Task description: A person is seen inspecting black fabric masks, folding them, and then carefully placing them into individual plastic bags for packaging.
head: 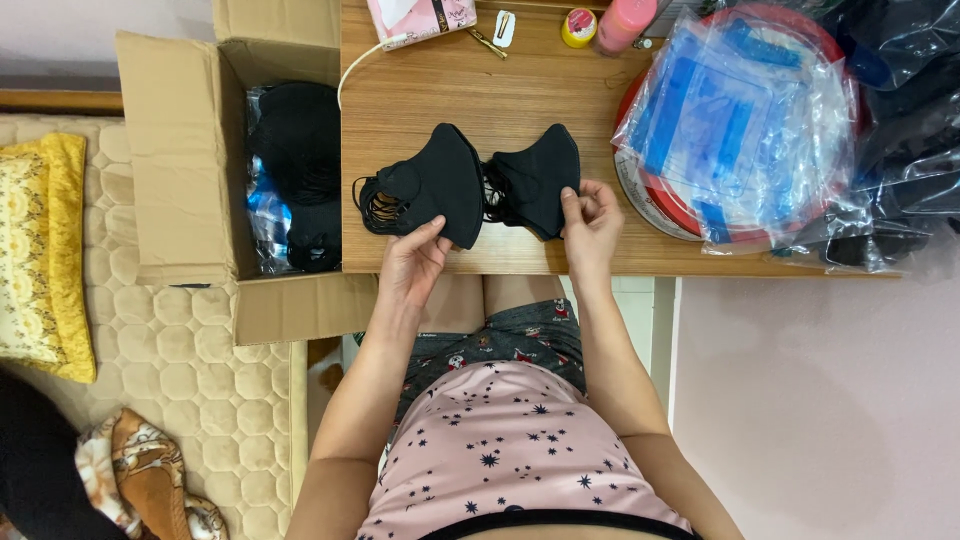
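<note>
So two black masks on the wooden bench (pixel 420 90), lying side by side near its front edge. The left mask (pixel 440 185) has its ear loops bunched up at its left end, and the right mask (pixel 538 178) sits just beside it, with tangled loops between the two where they meet.

Left hand (pixel 412 262) is at the near edge of the left mask, fingers mostly closed, thumb and fingertips pinching the bottom of the fabric. Right hand (pixel 592 222) is doing about the same on the right mask, fingers curled in and nipping its right lower edge. Both masks are flat on the bench, not lifted.

Around it: an open cardboard box (pixel 180 160) stands left of the bench, touching its side, with a clear bag of more black masks (pixel 295 170) inside. On the right end of the bench there's a round red tray (pixel 660 195) with a heap of clear plastic sleeves (pixel 740 120) with blue strips on top. Further right, a pile of dark bagged stuff (pixel 900 130).

Far edge of the bench has a pink packet (pixel 420 18), a small white clip (pixel 504 27), a yellow-lidded jar (pixel 578 28) and a pink bottle (pixel 624 22). Way left is a quilted beige bed (pixel 200 390) with a yellow pillow (pixel 45 250).
</note>
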